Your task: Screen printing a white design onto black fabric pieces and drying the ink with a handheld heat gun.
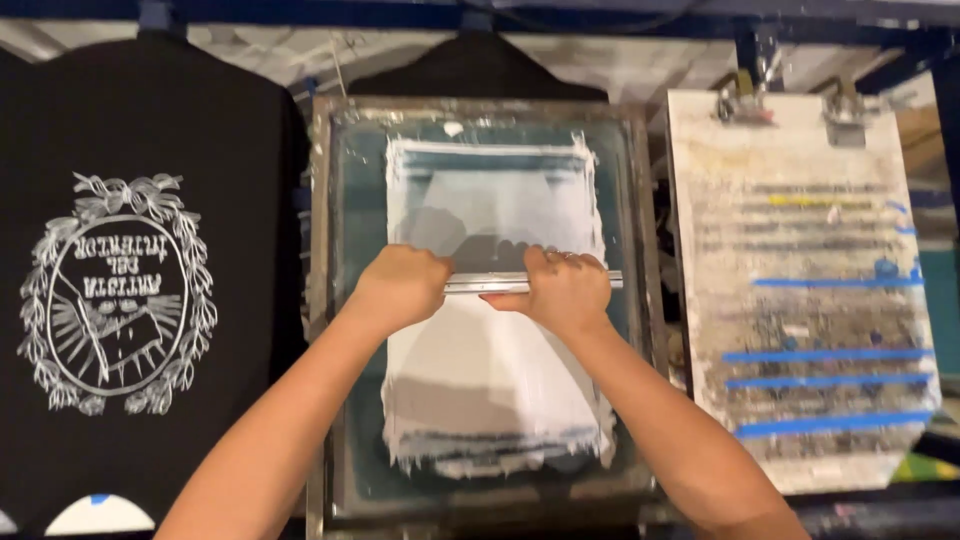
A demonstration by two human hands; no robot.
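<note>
**Both hands on the squeegee, mid-screen**

Dark blue framing of a printing press fills the background, with three stations side by side under your view. At the centre sits a metal-framed screen (480, 300), its mesh smeared with white ink across most of the open area and darker teal along the borders. Your left hand (400, 285) and right hand (558, 290) are both curled tight around the squeegee (495, 280), which lies crosswise about halfway between the screen's far and near edges. Your left hand grips its left end, your right hand its right part, and a short length of the metal handle shows between them and past your right hand. Ink lies thick near the near edge of the screen. Just beside the screen's left edge hangs a black shirt (150, 280) carrying a white oval wreath print. Beside the right edge stands a bare platen (800, 290), stained and crossed by blue tape strips.
</note>
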